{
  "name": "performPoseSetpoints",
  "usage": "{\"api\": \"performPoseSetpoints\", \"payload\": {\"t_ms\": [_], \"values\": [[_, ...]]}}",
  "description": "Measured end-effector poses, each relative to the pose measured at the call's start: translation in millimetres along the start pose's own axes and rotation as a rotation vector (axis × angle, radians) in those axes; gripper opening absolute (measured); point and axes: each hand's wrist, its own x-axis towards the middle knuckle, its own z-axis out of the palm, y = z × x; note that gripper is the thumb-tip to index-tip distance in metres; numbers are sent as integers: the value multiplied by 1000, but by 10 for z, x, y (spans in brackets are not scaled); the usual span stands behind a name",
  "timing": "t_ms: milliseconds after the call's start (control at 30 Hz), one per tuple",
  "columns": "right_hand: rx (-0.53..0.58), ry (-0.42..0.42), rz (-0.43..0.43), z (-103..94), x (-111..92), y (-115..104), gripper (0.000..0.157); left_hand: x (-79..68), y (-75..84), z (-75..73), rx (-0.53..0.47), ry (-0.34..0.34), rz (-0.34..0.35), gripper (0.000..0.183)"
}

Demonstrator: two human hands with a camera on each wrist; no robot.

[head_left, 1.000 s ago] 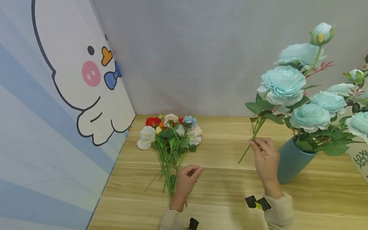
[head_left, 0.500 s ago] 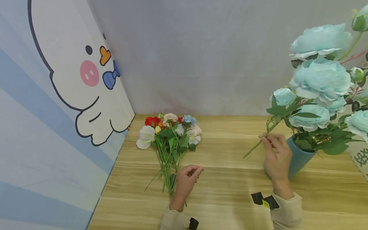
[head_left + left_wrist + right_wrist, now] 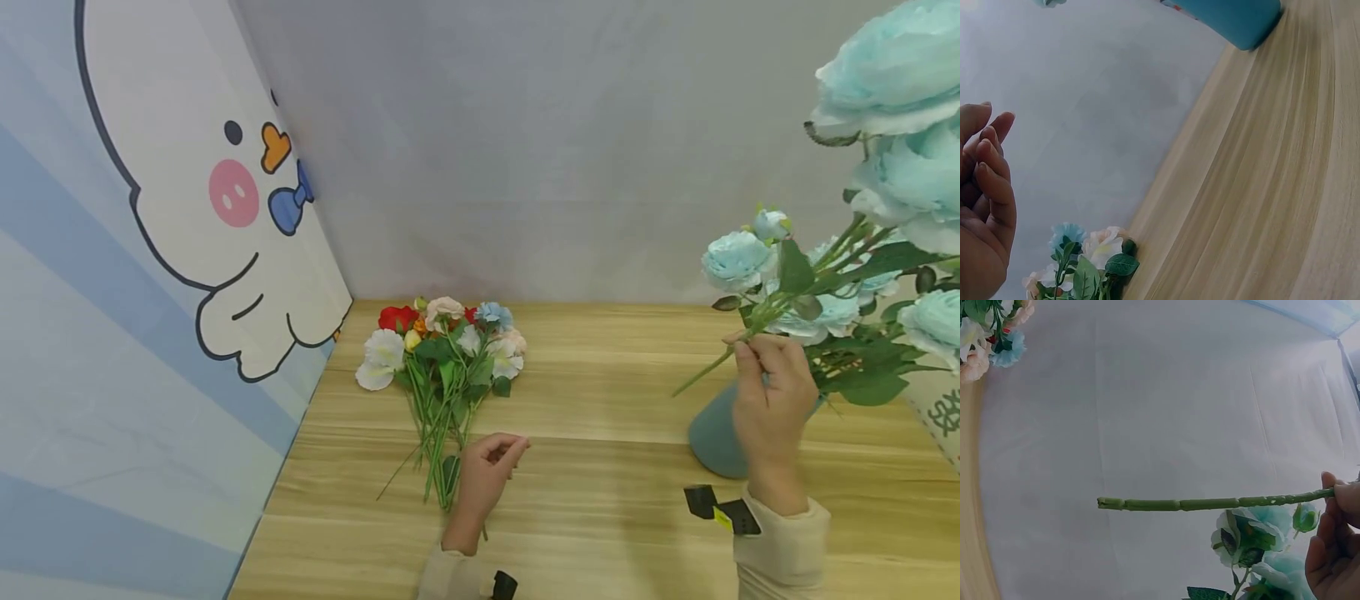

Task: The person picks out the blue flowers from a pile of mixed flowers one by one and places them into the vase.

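My right hand [image 3: 776, 408] pinches the green stem of a light-blue artificial flower spray [image 3: 892, 71] between thumb and fingers. The spray leans up to the right, its blooms cut off by the head view's edge. In the right wrist view the bare stem end [image 3: 1204, 504] sticks out from the fingertips. Behind this hand stands a blue vase [image 3: 716, 433], partly hidden, holding more light-blue flowers [image 3: 738, 260]. My left hand [image 3: 486, 475] holds nothing, its fingers loosely curled over the table, beside the stems of a mixed flower bunch [image 3: 442, 358].
The bunch of red, white, peach and blue flowers lies flat on the wooden table [image 3: 585, 517]. A cream container with a dark pattern [image 3: 941, 417] stands at the right edge. Grey cloth [image 3: 540, 167] hangs behind, and a cartoon-printed panel [image 3: 172, 208] borders the left.
My right hand has moved right with the light-blue flower spray, bringing its blooms over to the right edge and the hand in front of the vase. My left hand stays where it was.
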Motion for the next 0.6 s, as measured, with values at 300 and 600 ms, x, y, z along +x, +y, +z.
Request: {"api": "performPoseSetpoints", "payload": {"t_ms": [300, 600], "values": [[-20, 77, 56, -203, 153, -18, 29, 12, -5, -34, 10, -12, -38, 16], [-179, 111, 24, -408, 251, 28, 35, 17, -17, -49, -2, 10, -4, 17]]}}
